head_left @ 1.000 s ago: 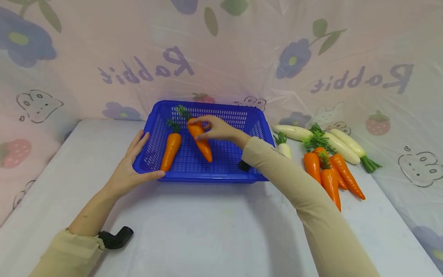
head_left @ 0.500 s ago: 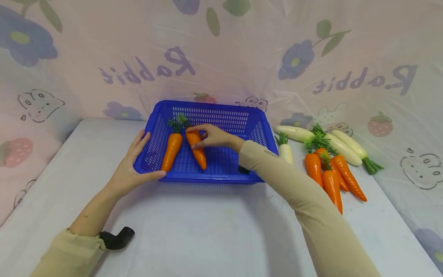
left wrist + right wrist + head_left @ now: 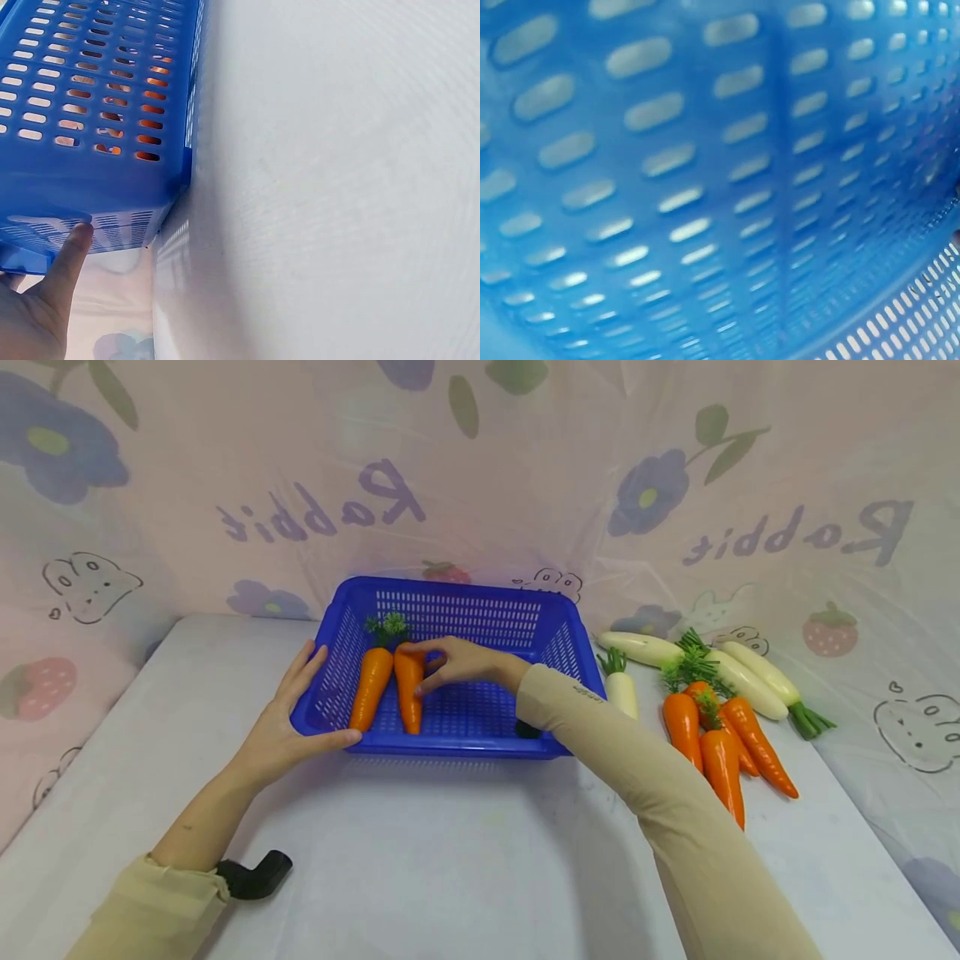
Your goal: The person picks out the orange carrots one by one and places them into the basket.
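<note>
Pinching a carrot [image 3: 408, 697] by its top end, the right hand [image 3: 467, 662] reaches inside the blue basket [image 3: 480, 745], left of its middle. The left hand [image 3: 279, 732] rests on the basket's near left corner, fingers straight and spread, thumb on the near rim. A second carrot [image 3: 371, 689] lies just beside the pinched one, between it and the basket's left wall. The right sleeve [image 3: 637, 760] crosses the basket's right wall, hiding part of the white radish [image 3: 622, 693] just beside it; a dark object [image 3: 527, 729] shows under the cuff. Farther right of the basket, on the surface [image 3: 450, 860], three more radishes [image 3: 744, 683] lie behind a cluster of carrots [image 3: 682, 731]. Patterned cloth [image 3: 480, 468] hangs behind the basket.
</note>
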The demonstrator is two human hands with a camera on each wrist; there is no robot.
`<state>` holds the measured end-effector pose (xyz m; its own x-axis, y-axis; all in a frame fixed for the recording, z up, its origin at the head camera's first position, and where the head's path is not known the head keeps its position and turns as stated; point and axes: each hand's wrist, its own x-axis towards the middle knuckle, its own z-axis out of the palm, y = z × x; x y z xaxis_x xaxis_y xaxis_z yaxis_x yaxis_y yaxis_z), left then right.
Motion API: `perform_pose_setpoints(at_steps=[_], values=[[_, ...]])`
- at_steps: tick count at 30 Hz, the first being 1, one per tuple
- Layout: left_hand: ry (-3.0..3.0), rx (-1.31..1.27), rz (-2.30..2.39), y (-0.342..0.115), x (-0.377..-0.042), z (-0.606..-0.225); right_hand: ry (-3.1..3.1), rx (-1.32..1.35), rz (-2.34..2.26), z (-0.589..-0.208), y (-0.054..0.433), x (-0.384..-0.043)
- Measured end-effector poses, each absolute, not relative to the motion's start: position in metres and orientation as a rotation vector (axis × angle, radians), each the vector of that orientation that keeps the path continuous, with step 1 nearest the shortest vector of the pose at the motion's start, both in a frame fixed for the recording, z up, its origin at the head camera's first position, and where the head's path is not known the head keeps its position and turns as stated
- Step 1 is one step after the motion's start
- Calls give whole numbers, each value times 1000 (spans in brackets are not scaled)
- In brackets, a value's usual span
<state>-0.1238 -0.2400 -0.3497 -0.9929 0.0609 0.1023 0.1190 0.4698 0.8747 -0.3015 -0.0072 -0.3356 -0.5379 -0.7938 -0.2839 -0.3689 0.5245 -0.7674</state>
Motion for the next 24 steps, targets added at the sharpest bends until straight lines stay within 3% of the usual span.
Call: perform_pose_setpoints(at_steps=[15, 24], values=[[-2640, -165, -1583, -237, -123, -351, 1981, -838, -827, -317, 1, -299], [-2651, -149, -1573, -240, -123, -349, 2010, -977, -1019, -279, 22, -301]])
